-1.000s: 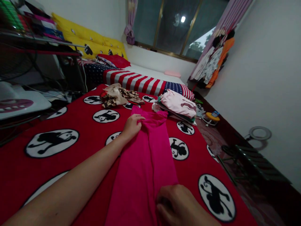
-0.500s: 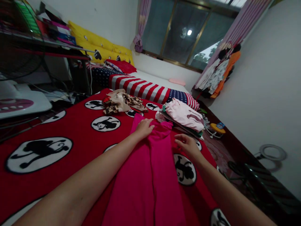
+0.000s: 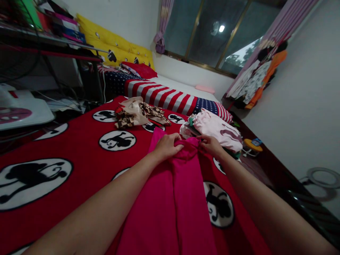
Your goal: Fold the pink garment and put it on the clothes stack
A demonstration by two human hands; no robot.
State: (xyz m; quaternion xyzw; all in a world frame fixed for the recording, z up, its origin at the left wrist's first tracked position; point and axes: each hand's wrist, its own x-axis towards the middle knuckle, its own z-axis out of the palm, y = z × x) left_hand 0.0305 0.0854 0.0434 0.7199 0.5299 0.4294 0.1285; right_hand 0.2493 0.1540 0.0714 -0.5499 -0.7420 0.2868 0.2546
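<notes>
Bright pink pants (image 3: 162, 198) lie lengthwise on a red blanket (image 3: 87, 184) with round black-and-white figures, the two legs running toward me. My left hand (image 3: 169, 146) is closed on the gathered waist end, thumb and fingers pinching the cloth. At the right corner of the waist, my right hand (image 3: 210, 144) pinches the edge between thumb and fingers. Just beyond my right hand is a stack of folded clothes (image 3: 216, 129) with a pale pink shirt on top. A crumpled beige and brown patterned cloth (image 3: 135, 111) lies farther off to the left.
Behind the blanket stands a bed with a stars-and-stripes cover (image 3: 164, 95). A desk (image 3: 71, 53) and a white fan base (image 3: 23, 108) are at the left. On the right are a small yellow stool (image 3: 252, 145) and hanging clothes (image 3: 261, 81) by the window.
My right hand has moved left from above the blanket and taken hold of the waist corner. My left hand has gone from resting flat on the waist to gripping it.
</notes>
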